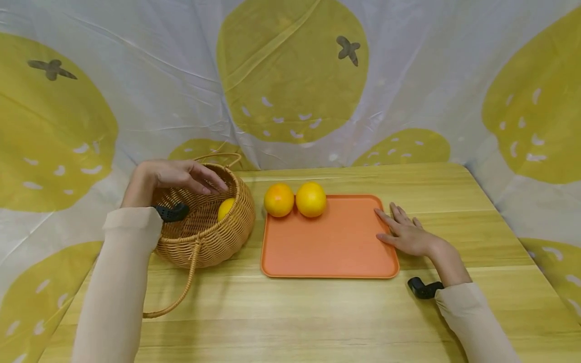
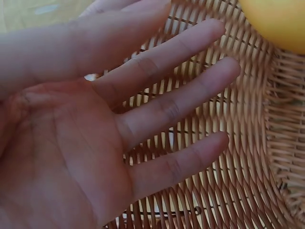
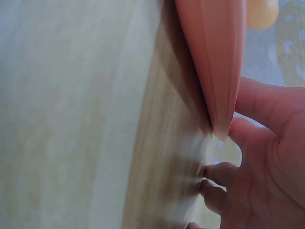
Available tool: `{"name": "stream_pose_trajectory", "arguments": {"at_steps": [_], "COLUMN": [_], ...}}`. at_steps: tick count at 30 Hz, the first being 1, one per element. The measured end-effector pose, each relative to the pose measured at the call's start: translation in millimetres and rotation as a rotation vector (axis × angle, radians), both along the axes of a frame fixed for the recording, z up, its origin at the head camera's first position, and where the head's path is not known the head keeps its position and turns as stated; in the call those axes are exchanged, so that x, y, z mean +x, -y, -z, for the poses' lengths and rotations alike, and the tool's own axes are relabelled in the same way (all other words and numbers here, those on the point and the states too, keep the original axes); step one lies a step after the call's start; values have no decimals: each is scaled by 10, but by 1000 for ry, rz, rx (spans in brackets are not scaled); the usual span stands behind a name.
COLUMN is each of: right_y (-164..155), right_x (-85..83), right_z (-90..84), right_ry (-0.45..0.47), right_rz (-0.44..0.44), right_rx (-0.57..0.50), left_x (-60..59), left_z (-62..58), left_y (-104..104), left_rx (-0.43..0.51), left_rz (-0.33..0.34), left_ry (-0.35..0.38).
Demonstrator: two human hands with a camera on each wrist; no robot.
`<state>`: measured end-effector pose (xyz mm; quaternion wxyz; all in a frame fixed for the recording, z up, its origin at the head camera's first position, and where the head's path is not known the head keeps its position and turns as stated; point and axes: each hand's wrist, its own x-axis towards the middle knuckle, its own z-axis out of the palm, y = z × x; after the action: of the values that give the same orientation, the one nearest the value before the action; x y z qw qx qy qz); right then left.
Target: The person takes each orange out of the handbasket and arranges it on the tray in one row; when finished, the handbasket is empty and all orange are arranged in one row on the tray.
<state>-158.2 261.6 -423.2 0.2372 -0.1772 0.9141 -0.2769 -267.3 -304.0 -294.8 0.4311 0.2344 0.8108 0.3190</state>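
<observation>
the left hand (image 1: 174, 176) hovers over the mouth of the wicker basket (image 1: 204, 237) at the left of the frame, palm down, its fingers (image 2: 190, 90) straight and spread, holding nothing. in the left wrist view the open palm lies above the woven bottom, with a yellow fruit (image 2: 281, 21) in the upper right corner, clear of the fingertips. from the head view that fruit (image 1: 225, 208) sits inside the basket against its right wall. the basket's loose handle trails down onto the bench (image 1: 317, 312).

the right hand (image 1: 406, 234) lies flat at the right edge of the orange tray (image 1: 327, 247) in the middle of the frame, fingers straight and slightly apart, the fingertips touching the tray's rim. two oranges (image 1: 295, 199) stand side by side, touching, at the tray's upper left corner.
</observation>
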Motion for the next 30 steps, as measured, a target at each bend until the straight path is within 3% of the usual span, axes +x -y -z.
{"name": "stream_pose_trajectory", "arguments": {"at_steps": [6, 9, 14, 24, 30], "right_y": [-1, 1, 16, 18, 15], "right_x": [5, 13, 24, 28, 28], "right_z": [-18, -22, -27, -26, -29], "right_ry": [-2, -4, -10, 3, 4], "right_rz": [-2, -3, -5, -8, -6], "right_rx": [-1, -3, 0, -13, -19], "left_x": [-68, -83, -74, -44, -42], "left_z": [69, 93, 110, 170, 201], "left_y": [-75, -95, -144, -268, -276], "left_rx": [-41, -42, -76, -106, -143], "left_rz": [95, 102, 63, -90, -119], "left_ry": [63, 109, 145, 231, 214]}}
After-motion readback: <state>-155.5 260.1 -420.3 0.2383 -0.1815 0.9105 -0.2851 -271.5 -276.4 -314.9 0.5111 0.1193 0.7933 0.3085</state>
